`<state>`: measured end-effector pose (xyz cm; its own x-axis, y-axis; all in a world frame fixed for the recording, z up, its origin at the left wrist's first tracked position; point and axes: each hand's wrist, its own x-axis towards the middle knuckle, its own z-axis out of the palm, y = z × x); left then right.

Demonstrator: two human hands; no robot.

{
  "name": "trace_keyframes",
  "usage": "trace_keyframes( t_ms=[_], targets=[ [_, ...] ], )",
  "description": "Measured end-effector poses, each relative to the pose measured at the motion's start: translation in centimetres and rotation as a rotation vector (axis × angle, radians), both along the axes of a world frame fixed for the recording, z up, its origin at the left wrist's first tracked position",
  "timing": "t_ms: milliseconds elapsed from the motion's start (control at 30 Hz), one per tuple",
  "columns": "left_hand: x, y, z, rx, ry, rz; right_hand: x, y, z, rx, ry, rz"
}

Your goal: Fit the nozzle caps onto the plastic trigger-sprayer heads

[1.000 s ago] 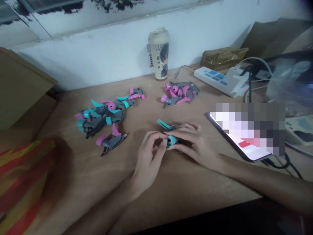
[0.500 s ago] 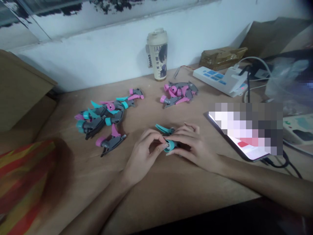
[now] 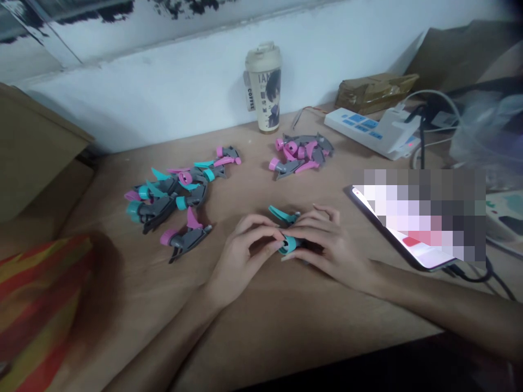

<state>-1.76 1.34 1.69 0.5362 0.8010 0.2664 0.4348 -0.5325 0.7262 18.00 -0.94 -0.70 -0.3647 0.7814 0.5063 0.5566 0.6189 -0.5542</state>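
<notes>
Held low over the table in my right hand (image 3: 327, 239) is a grey spray trigger head with a teal lever and a teal collar (image 3: 288, 244). My right fingers wrap its body and collar, hiding much of the grey part. The collar's open end faces left. My left hand (image 3: 249, 247) pinches thumb and forefinger at that opening; a small pale bit shows at the fingertips, too small to name. To the left lies a pink and grey spray head (image 3: 188, 239), in front of a pile of teal and pink spray heads (image 3: 163, 198).
Pink and grey spray heads (image 3: 304, 155) form a second pile at the back. Behind stands a coffee tumbler (image 3: 265, 90). On the right are a white power strip (image 3: 359, 130), a lit phone (image 3: 412, 239) with a cable and a taped parcel (image 3: 373, 92). Striped cloth (image 3: 44, 305) hangs at left.
Both hands and the teal spray head have shifted very slightly right in view. My left fingertips have drawn back a little from the collar's opening. The piles stay as they were.
</notes>
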Motion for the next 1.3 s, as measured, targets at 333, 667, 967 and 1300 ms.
trace_keyframes(
  t_ms=[333, 667, 967, 1300],
  targets=[
    [0.4, -0.3, -0.5, 0.065, 0.090, 0.058, -0.1, 0.1, -0.2, 0.008, -0.032, -0.046],
    [0.4, -0.6, -0.6, 0.222, 0.057, 0.086, -0.1, 0.1, -0.4, 0.013, -0.018, -0.013],
    [0.1, -1.8, 0.2, 0.423, -0.001, 0.180, 0.8, 0.7, 0.0, -0.062, 0.057, -0.110],
    [-0.1, -1.5, 0.2, 0.588, 0.008, 0.181, 0.3, 0.7, 0.0, -0.156, 0.304, 0.003]
  ],
)
